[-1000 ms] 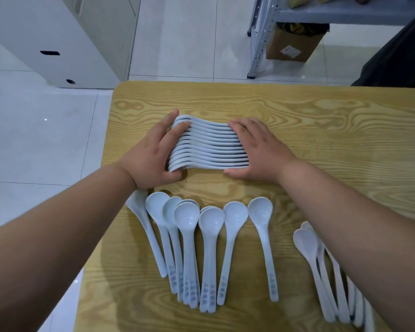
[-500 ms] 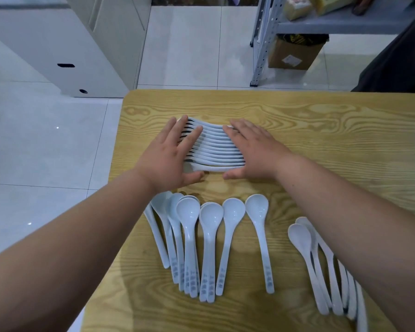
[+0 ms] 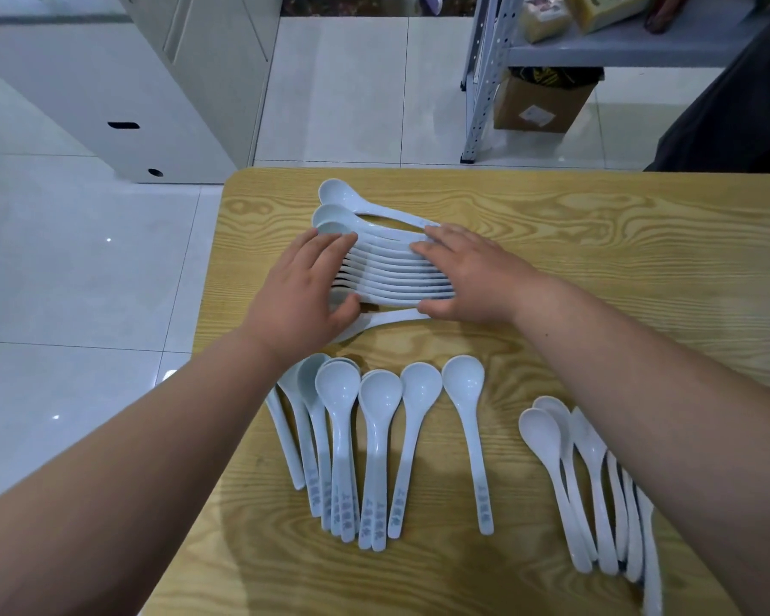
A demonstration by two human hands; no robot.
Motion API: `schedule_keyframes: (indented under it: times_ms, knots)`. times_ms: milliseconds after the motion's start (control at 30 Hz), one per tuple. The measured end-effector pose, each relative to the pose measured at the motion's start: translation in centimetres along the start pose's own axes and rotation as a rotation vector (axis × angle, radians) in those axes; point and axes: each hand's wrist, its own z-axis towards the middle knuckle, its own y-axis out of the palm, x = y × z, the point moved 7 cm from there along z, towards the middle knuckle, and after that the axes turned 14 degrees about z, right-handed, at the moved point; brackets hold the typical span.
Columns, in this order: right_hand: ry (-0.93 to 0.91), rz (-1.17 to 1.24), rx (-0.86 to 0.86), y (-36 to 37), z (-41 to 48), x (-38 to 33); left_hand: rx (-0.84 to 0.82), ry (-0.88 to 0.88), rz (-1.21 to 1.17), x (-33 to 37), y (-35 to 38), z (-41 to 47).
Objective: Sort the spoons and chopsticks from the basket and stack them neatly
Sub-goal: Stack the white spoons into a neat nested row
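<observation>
On the table [image 3: 596,242], far side, my row [image 3: 396,277] has just splayed, three spoons [image 3: 356,211] toppling flat. Left hand [image 3: 303,286] and right hand [image 3: 472,277], fingers straight, press its ends, gripping nothing; I judge restacking is needed.

A stack of spoons [image 3: 396,273] is pressed between the left hand [image 3: 305,286], at the bowl end, and the right hand [image 3: 472,277], at the handle end, on the table [image 3: 596,242]. Just beyond the grip, loose spoons [image 3: 343,195] are fanned out. Just before it, a single spoon [image 3: 387,320] is laid. Nearer the person a row of spoons [image 3: 374,437] is spread, and a second bunch [image 3: 587,482] is laid to its right.
</observation>
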Motion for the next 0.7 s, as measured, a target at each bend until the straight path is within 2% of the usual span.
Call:
schedule_keyframes:
  times_ms: [67, 167, 300, 400, 467, 567, 700]
  knots:
    - [-0.026, 0.023, 0.038, -0.2, -0.9, -0.6, 0.024, -0.014, -0.035, 0.5, -0.8, -0.6]
    - [-0.094, 0.147, 0.167, -0.7, -3.4, -2.1, 0.005, -0.132, -0.195, 1.6, -2.1, -2.2]
    - [-0.095, 0.398, 0.240, 0.5, -8.9, -3.9, -0.113, -0.193, -0.474, 4.6, -2.6, -6.6]
    - [-0.104, 0.480, 0.228, 3.1, -13.4, -4.8, -0.200, -0.193, -0.555, 7.6, -2.7, -11.4]
    - [-0.061, 0.532, 0.203, 5.0, -15.9, -5.0, -0.238, -0.177, -0.587, 10.0, -2.8, -14.5]
    - [0.053, 0.626, 0.170, 7.8, -19.0, -4.7, -0.289, -0.241, -0.624, 12.5, -1.6, -18.5]
    - [0.240, 0.521, 0.228, 10.4, -20.4, -3.7, -0.291, -0.376, -0.644, 13.5, 0.3, -21.7]
